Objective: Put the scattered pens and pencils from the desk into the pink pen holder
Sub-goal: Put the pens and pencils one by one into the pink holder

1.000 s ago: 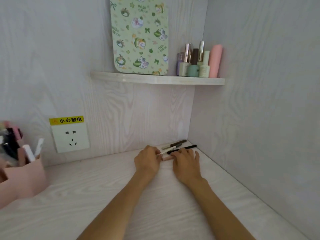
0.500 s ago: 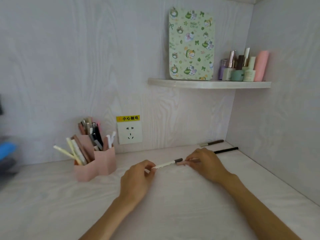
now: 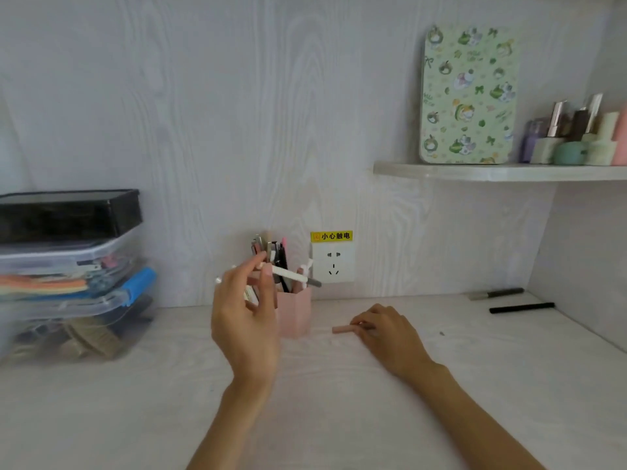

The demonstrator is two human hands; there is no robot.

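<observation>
The left hand (image 3: pixel 246 320) is raised above the desk (image 3: pixel 169 401), its thumb and fingers pinched around a white pen (image 3: pixel 288 274) with a dark tip. The pen lies nearly level, its dark end reaching over the top of the pink pen holder (image 3: pixel 294 312). The holder stands near the back edge of the desk, just below a wall socket (image 3: pixel 333 262), and already carries a cluster of upright pens.

The right hand (image 3: pixel 386 330) rests palm-down on the desk to the right of the holder, fingers curled onto a short pink pen (image 3: pixel 343 330) that lies flat on the surface; the blur makes it hard to say how firmly it is gripped.

Toward the back right corner of the desk lie two more: a grey-and-dark pen (image 3: pixel 495 294) close to the back wall and a black pen (image 3: pixel 521 308) just in front of it, apart from each other.

At the left edge sits a stack of clear storage boxes (image 3: pixel 68 283).
</observation>
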